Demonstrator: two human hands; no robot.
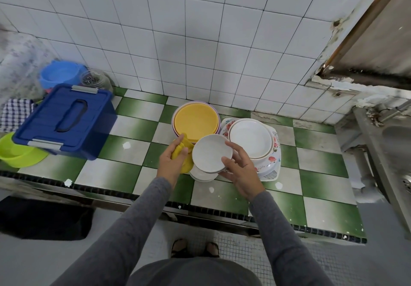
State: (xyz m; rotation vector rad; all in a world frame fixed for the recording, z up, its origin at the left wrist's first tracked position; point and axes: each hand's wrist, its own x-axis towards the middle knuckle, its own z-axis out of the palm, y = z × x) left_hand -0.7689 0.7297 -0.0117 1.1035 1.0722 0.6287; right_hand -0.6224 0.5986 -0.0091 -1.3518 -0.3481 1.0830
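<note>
- Green-and-white checked tiles cover the counter (pixel 124 170), which runs along a white tiled wall (pixel 200 40) to a steel sink (pixel 395 143) at its right end.
- Midway along the counter, nearer its front edge, the right hand (pixel 240 170) grips a small white plate (pixel 210 153). Its thumb lies over the right rim and its fingers curl underneath, holding the plate tilted just above a stack of small white plates (pixel 201 175).
- The left hand (pixel 171 161) is bunched around a yellow cloth (pixel 185 150), just beside the plate's left rim. Whether the cloth touches the plate cannot be told.
- Behind these, toward the back edge, sit a pile of yellow plates (pixel 195 122) and, to its right, larger white plates (pixel 250 137) on a floral tray (pixel 270 173).
- At the left end stand a blue lidded box (pixel 66 118), a green basin (pixel 17 154), a blue bowl (pixel 61 74), a glass jar (pixel 95 79) and a checked towel (pixel 15 112).
- The work looks like wiping the dishes one by one, and it seems to be mid-way. One small plate is in hand, with the cloth not yet across its face.
- Several small plates lie beneath it, and nothing shows which of the piles are finished. The held plate looks clean. It probably needs a wipe and a place to be set down.
</note>
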